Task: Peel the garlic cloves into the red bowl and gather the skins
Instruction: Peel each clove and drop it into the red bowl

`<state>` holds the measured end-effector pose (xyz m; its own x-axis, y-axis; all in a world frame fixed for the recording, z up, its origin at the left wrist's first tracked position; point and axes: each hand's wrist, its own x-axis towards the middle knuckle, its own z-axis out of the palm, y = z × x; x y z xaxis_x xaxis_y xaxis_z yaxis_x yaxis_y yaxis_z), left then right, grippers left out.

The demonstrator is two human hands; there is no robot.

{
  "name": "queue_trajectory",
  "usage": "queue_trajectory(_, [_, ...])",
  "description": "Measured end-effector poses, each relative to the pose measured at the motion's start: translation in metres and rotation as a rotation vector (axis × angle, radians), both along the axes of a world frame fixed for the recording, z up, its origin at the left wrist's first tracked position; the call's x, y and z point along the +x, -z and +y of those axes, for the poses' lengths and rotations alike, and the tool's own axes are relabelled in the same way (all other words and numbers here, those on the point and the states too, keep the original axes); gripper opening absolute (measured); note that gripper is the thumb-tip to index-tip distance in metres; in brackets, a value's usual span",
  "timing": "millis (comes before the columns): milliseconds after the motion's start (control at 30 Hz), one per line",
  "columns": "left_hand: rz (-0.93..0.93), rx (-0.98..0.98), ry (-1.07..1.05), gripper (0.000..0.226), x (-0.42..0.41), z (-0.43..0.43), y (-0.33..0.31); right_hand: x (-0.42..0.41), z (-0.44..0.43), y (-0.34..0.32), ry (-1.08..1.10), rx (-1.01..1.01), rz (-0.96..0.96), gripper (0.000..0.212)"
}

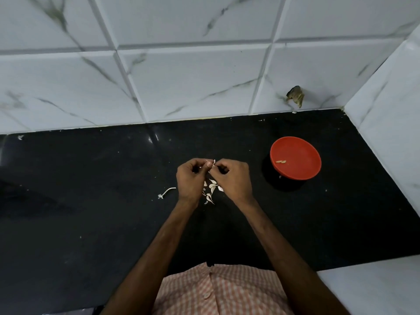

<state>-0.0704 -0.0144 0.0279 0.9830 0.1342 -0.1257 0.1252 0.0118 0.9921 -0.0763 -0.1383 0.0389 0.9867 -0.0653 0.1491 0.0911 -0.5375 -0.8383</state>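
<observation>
Shirt [218, 292], left hand [189, 178], right hand [234, 178], pinched clove [213, 163]

Looks from the head, wide-angled, forward and steeply down onto the counter [91, 189]. Sits near: left hand [191, 178] and right hand [234, 178] at centre, wall [181, 76] across the top, shirt [227, 292] at the bottom edge. One view only.
</observation>
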Motion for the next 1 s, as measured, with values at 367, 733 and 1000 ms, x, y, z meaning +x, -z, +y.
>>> queue_trajectory(367, [0.160,-0.321,0.087,0.014,-0.002,0.010,-0.015,-0.002,-0.001,-0.009,-0.027,0.161,0.057,0.012])
queue_trajectory(733, [0.208,-0.360,0.069,0.010,0.005,0.007,-0.012,0.000,-0.004,-0.011,0.001,0.227,0.064,0.005])
queue_trajectory(1000, [0.252,-0.432,0.017,0.011,0.006,-0.001,-0.012,0.003,0.002,-0.012,0.063,0.406,0.128,0.008])
